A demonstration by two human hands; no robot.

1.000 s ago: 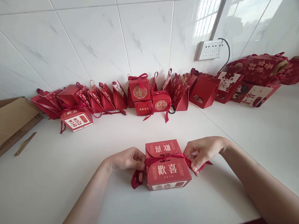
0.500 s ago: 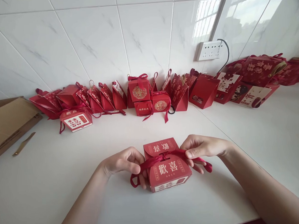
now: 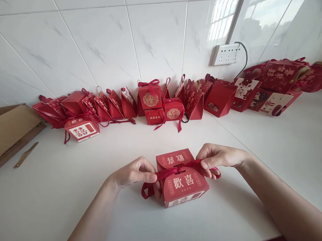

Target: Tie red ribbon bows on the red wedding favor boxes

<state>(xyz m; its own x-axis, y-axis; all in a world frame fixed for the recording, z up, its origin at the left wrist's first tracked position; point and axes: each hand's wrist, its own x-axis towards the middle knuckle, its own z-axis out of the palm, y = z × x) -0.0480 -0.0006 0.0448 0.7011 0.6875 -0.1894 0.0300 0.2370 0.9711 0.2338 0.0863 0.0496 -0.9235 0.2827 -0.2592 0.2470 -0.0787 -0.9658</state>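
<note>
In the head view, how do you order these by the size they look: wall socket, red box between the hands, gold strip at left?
Largest to smallest:
1. Red box
2. Wall socket
3. Gold strip

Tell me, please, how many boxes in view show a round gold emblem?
2: the upper box, on top of the lower box, and the third box, right of them. Others may be hidden.

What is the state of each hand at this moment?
Left hand: closed, holding the ribbon at the left side of the red box.
Right hand: closed, holding the same ribbon at the right side.
</note>
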